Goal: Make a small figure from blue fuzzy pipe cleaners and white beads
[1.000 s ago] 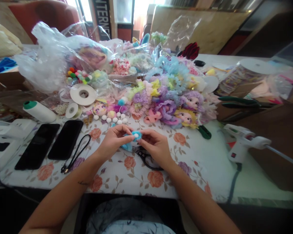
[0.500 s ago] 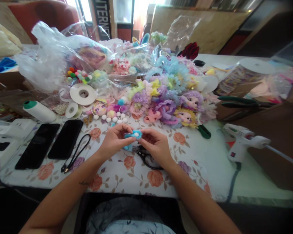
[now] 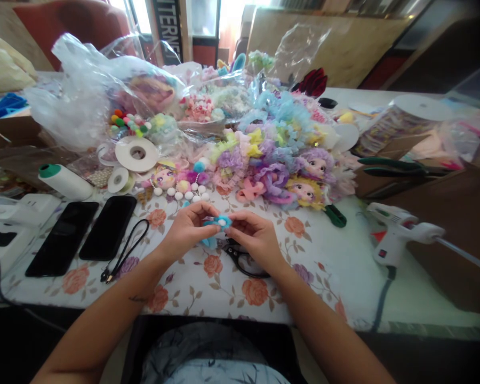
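Between my two hands is a small blue fuzzy flower (image 3: 223,222) with a white centre. My left hand (image 3: 190,226) pinches its left side with thumb and fingers. On the other side, my right hand (image 3: 254,234) grips its edge the same way. Black-handled scissors (image 3: 244,264) lie on the flowered tablecloth (image 3: 208,290) under my right hand, partly covered by it. Another bit of blue fuzzy material (image 3: 208,242) shows just below the flower, beside the scissors.
Doll faces, ribbons and pom-poms (image 3: 272,160) are heaped along the back. Two black phones (image 3: 62,240), a black cord loop (image 3: 128,248) and a white thread cone (image 3: 66,181) sit to the left. A white glue gun (image 3: 400,232) stands at right near a cardboard box (image 3: 460,234).
The blue flower has tilted slightly and shifted a little to the left between my fingers. Both hands keep nearly the same place and grip.
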### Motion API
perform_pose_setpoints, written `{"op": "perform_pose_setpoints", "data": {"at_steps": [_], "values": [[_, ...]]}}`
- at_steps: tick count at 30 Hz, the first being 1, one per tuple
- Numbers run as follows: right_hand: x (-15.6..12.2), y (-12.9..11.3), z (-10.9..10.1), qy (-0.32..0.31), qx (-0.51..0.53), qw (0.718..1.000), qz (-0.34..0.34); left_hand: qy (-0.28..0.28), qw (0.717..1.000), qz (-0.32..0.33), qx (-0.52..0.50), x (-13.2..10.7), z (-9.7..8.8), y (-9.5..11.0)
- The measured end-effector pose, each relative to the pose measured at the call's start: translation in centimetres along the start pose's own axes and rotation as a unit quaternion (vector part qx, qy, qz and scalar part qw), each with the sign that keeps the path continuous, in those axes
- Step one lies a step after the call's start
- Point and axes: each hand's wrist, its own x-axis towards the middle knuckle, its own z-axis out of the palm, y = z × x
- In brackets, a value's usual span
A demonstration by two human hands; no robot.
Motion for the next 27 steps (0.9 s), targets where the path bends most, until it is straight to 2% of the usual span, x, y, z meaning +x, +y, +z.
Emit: {"op": "perform_pose_setpoints", "data": {"at_steps": [6,12,17,27], "values": [[0.07,-0.08,0.07,0.000,0.016,1.000,0.007,-0.012,1.000,0.005,0.003,0.03,0.00,0.01],[0.16,0.02,0.03,0.008,0.013,0.999,0.046,-0.010,1.000,0.014,0.023,0.15,0.12,0.04],[0.29,-0.09,-0.06,0.016,0.013,0.999,0.037,-0.026,0.999,0.005,0.019,0.03,0.15,0.33],[-0.05,0.33,0.14,0.009,-0.002,1.000,0.022,0.009,0.999,-0.009,0.039,-0.05,0.09,0.19]]}}
